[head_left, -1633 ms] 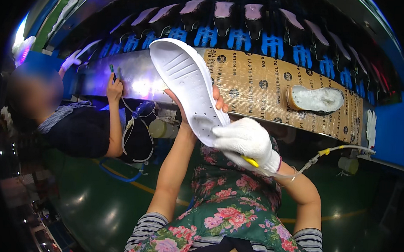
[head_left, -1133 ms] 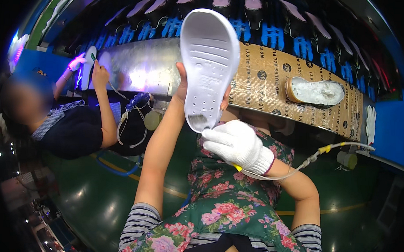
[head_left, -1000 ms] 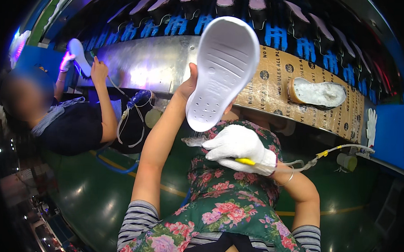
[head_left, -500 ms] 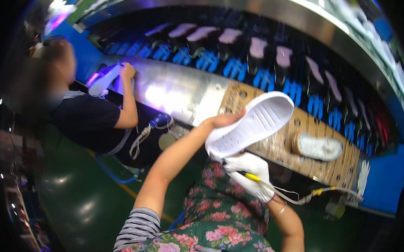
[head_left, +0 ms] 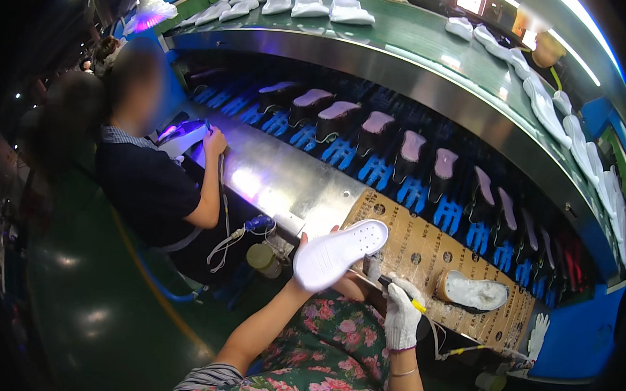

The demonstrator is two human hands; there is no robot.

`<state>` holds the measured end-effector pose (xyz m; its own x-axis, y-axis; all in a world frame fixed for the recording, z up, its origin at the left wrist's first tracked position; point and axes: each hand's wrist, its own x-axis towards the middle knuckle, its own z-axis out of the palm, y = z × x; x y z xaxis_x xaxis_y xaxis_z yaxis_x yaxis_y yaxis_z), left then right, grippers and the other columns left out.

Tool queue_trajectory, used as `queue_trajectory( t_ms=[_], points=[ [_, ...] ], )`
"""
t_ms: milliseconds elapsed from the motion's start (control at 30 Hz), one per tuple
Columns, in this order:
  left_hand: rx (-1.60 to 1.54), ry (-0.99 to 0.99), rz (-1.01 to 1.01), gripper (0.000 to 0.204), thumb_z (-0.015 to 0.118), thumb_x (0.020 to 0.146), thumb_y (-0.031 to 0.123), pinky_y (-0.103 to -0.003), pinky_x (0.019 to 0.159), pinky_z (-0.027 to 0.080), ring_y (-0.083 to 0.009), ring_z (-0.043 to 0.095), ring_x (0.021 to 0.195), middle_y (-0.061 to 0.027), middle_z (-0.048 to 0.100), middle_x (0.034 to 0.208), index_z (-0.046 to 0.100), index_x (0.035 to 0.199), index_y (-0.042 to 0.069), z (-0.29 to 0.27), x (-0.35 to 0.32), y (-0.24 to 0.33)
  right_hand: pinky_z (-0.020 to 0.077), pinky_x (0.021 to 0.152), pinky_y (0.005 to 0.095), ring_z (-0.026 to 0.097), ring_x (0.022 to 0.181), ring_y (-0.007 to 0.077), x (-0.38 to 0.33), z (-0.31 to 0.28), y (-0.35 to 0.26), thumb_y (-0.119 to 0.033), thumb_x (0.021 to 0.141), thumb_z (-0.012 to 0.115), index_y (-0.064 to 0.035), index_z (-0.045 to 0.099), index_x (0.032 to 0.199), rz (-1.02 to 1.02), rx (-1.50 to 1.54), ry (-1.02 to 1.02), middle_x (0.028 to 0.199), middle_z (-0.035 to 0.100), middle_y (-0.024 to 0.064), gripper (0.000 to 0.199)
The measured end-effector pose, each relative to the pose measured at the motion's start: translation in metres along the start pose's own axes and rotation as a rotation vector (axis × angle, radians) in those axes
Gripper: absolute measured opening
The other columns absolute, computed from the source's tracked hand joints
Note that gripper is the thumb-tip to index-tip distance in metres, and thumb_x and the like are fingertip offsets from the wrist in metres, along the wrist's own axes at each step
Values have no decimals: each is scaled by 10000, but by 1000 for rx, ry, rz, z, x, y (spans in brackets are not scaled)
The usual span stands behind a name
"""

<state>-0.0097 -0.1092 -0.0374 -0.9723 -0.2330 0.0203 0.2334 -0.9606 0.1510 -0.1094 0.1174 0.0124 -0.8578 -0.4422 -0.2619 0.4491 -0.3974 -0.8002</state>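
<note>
My left hand is closed around a white shoe sole, with its cupped inner side facing up. The sole's wide end points toward me, its narrower end, dotted with small holes, away to the right. Most of that hand is hidden beneath the sole. My right hand, in a white glove, grips a brush with a dark handle, a yellow fitting and a thin hose. The brush's blurred head is close to the sole's right edge; I cannot tell whether they touch.
A foot-shaped block with a white-smeared top rests on the cardboard-covered bench. Behind are blue clamps and lasts. White soles line the green conveyor. A co-worker handles a sole at left.
The sole has been turned round: its wide end, formerly far right, now points toward me. My gloved hand has moved lower with the brush. My view has tilted up, revealing the conveyor.
</note>
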Motion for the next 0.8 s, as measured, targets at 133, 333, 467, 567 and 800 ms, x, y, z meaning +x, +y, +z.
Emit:
queue_trajectory(
  t_ms=[133, 333, 467, 567, 800],
  points=[
    [-6, 101, -321, 812, 351, 1049, 595, -671, 1131, 450, -540, 492, 1412, -300, 474, 1582, 372, 1633, 32, 6, -47, -29, 595, 873, 303, 734, 943, 184, -9, 11, -5, 85, 879, 727, 54, 766, 1094, 22, -108, -13, 1142, 777, 148, 220],
    [-105, 128, -264, 897, 543, 935, 633, -649, 1139, 462, -483, 540, 1396, -245, 515, 1571, 396, 1621, 74, 5, -59, -77, 587, 915, 362, 764, 1003, 258, -12, 33, -51, 1, 814, 825, -25, 824, 1013, -505, -628, -308, 1116, 803, 168, 200],
    [-272, -69, -237, 968, 517, 951, 764, -622, 1215, 383, -419, 459, 1484, -183, 420, 1659, 307, 1675, 157, 38, -47, -94, 586, 859, 379, 765, 953, 304, -13, 50, -88, 8, 724, 831, -61, 818, 989, -802, -861, -425, 1112, 804, 155, 274],
    [27, 139, -150, 1019, 475, 946, 833, -598, 1251, 339, -380, 409, 1528, -161, 367, 1696, 244, 1700, 188, 40, -49, -103, 582, 837, 391, 763, 949, 317, -7, 66, -100, 13, 720, 827, -64, 811, 1001, -1033, -1041, -440, 1114, 802, 156, 292],
    [247, 201, -207, 990, 671, 889, 724, -552, 1213, 422, -354, 527, 1433, -148, 498, 1596, 365, 1634, 149, 14, -62, -96, 566, 782, 400, 746, 960, 295, -11, 71, -81, -81, 667, 756, -66, 778, 1085, -1230, -1223, -546, 1158, 767, 131, 419]
  ],
)
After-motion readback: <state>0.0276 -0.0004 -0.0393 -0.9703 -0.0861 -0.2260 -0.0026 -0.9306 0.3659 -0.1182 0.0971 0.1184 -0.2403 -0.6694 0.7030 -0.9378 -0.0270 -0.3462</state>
